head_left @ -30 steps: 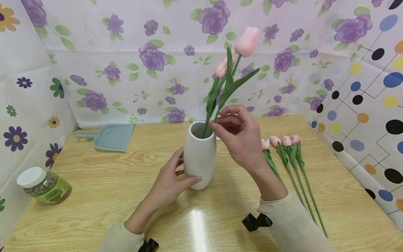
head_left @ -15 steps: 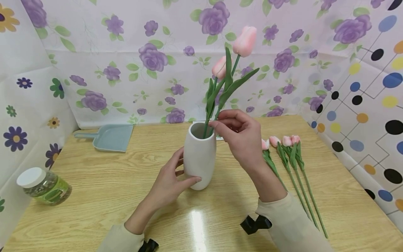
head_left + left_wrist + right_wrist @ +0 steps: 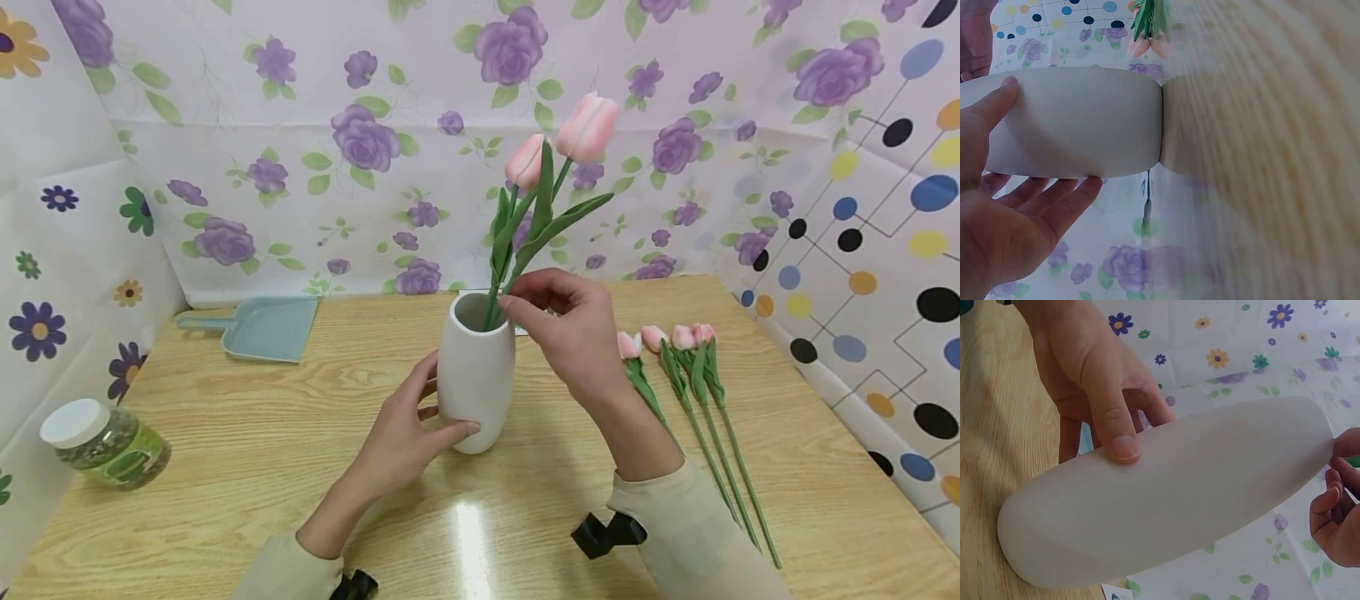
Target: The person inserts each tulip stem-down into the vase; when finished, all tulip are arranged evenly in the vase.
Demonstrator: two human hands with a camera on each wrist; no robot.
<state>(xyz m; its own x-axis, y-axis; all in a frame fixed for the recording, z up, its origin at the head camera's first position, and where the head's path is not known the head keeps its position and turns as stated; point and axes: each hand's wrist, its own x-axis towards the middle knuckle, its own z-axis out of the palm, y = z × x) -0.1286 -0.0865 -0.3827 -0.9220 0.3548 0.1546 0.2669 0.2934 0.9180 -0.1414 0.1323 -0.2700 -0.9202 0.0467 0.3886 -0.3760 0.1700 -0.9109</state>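
Observation:
A white vase (image 3: 480, 383) stands upright on the wooden table in the head view. My left hand (image 3: 401, 437) grips its lower left side, thumb across the front and fingers behind; the left wrist view shows the same hold on the vase (image 3: 1085, 122). At the mouth, my right hand (image 3: 573, 333) pinches the stem of a pink tulip (image 3: 588, 127), which leans right with its lower end inside the vase. Another pink tulip (image 3: 527, 161) stands in the vase just left of it. The right wrist view has the right fingertips (image 3: 1347, 442) right at the rim.
Several more tulips (image 3: 701, 371) lie on the table (image 3: 300, 433) to the right, partly behind my right forearm. A blue-grey dustpan (image 3: 270, 327) lies at the back left. At the left edge is a white-lidded jar (image 3: 108, 442). Patterned cloth (image 3: 420, 167) hangs behind the table.
The right-hand tulip has sunk lower into the vase, and its head sits lower and a little to the right. My right hand has moved slightly down; the left hand keeps its hold.

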